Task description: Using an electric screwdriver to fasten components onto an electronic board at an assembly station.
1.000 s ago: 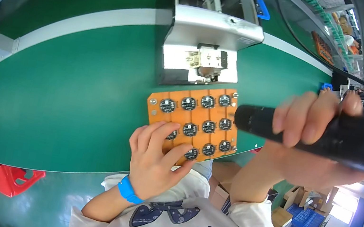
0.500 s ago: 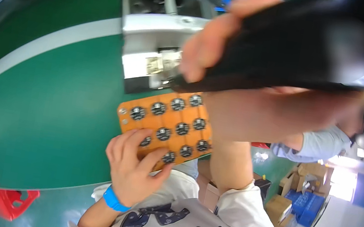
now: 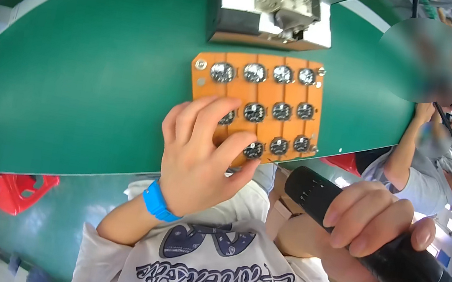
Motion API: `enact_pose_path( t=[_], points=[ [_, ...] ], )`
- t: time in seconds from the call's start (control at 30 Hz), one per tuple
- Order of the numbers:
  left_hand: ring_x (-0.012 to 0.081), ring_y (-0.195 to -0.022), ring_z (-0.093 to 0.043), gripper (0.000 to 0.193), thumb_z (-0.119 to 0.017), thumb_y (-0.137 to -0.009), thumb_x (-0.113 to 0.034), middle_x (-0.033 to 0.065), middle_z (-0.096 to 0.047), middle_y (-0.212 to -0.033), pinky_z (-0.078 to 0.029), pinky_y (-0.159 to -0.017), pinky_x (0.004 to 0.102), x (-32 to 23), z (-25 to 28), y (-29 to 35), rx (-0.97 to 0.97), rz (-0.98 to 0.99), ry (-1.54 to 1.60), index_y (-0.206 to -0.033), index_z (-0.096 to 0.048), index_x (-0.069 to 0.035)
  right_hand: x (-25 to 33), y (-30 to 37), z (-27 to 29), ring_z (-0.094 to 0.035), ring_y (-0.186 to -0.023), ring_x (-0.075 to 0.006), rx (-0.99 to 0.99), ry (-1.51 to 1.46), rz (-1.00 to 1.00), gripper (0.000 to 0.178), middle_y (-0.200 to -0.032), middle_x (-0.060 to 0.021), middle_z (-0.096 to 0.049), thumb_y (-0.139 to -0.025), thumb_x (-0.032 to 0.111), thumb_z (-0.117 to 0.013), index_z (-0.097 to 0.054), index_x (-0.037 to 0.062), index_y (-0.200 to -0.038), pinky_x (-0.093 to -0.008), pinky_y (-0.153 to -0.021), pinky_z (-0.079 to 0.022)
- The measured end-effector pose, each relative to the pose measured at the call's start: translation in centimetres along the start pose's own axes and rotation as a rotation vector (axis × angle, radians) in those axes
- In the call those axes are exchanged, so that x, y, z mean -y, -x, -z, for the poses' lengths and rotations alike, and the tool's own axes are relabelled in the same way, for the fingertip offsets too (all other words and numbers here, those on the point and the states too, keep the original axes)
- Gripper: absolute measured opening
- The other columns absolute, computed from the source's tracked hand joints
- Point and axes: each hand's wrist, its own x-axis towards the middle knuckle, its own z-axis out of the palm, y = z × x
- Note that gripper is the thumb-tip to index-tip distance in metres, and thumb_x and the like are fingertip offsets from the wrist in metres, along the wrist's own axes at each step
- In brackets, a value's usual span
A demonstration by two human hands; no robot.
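My left hand [image 3: 199,139], with a blue wristband [image 3: 159,201], rests over the lower left part of an orange fixture plate [image 3: 270,93]. Its fingers are apart, and the index finger and thumb lie beside a round black part [image 3: 253,149]. Several such round parts sit in rows on the plate; my fingers partly hide the left ones. Lower right, my right hand [image 3: 376,223] is closed around a thick black cylindrical tool [image 3: 312,194], which looks like an electric screwdriver. The tool lies tilted, away from the plate, its narrow end toward the upper left.
Beyond the plate, a white and black machine [image 3: 234,20] with a metal mechanism [image 3: 293,9] stands on the green table [image 3: 91,88]. A red stool [image 3: 20,190] is at lower left. Another person [image 3: 434,182] sits at the right, near a round translucent disc [image 3: 425,61].
My right hand has brought the black tool down from in front of the machine to the lower right. The view has shifted; my left hand stays on the plate.
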Motion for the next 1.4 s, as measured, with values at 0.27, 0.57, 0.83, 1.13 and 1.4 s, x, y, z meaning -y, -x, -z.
enact_pose_path(
  t=[0.27, 0.57, 0.83, 1.13, 1.4],
  points=[
    [0.0354, -0.133, -0.053, 0.04, -0.09, -0.066, -0.018, 0.009, -0.06, -0.14, -0.038, -0.11, 0.0532, 0.1, -0.1, 0.5, -0.027, 0.015, 0.017, -0.101, -0.072, -0.019, -1.8, 1.7, -0.3, -0.062, -0.062, -0.0181, 0.048, -0.026, -0.061, 0.071, -0.085, -0.0052, -0.061, -0.101, 0.065, -0.064, -0.051, 0.0066, -0.14, -0.033, -0.053, -0.049],
    [0.0355, -0.134, -0.052, 0.042, -0.089, -0.065, -0.018, 0.009, -0.058, -0.142, -0.039, -0.109, 0.0546, 0.5, -0.5, 0.6, -0.017, 0.008, 0.03, -0.103, -0.071, -0.019, -3.3, 2.3, -0.7, -0.06, -0.062, -0.0202, 0.005, -0.025, -0.067, 0.079, -0.086, -0.0066, -0.061, -0.1, 0.072, -0.06, -0.048, 0.0059, -0.142, -0.0351, -0.055, -0.049],
    [0.0356, -0.134, -0.051, 0.041, -0.089, -0.065, -0.018, 0.0097, -0.057, -0.143, -0.039, -0.108, 0.0545, 0.6, -0.8, 0.3, -0.015, 0.008, 0.031, -0.102, -0.072, -0.018, -3.9, 2.3, -0.6, -0.059, -0.063, -0.0217, -0.036, -0.018, -0.063, 0.085, -0.086, -0.0077, -0.06, -0.099, 0.077, -0.057, -0.046, 0.0054, -0.143, -0.0367, -0.056, -0.049],
    [0.0359, -0.134, -0.051, 0.041, -0.088, -0.064, -0.016, 0.0095, -0.057, -0.141, -0.039, -0.109, 0.0543, 0.7, -0.4, 0.4, -0.017, 0.01, 0.044, -0.101, -0.072, -0.018, -2.6, 1.5, -1.6, -0.067, -0.069, -0.0364, 0.058, -0.073, -0.279, 0.02, -0.09, -0.0192, -0.069, -0.101, 0.016, -0.065, -0.05, 0.01, -0.113, -0.0511, -0.065, -0.056],
    [0.036, -0.135, -0.051, 0.039, -0.089, -0.064, -0.016, 0.0092, -0.058, -0.142, -0.038, -0.11, 0.0545, 0.5, -0.4, 0.2, -0.035, -0.014, 0.034, -0.1, -0.074, -0.019, -2.7, 1.7, -1.8, -0.068, -0.073, -0.0361, -0.02, -0.12, -0.245, 0.019, -0.087, -0.0218, -0.068, -0.103, 0.016, -0.068, -0.055, 0.0058, -0.111, -0.0525, -0.072, -0.056]
  ],
)
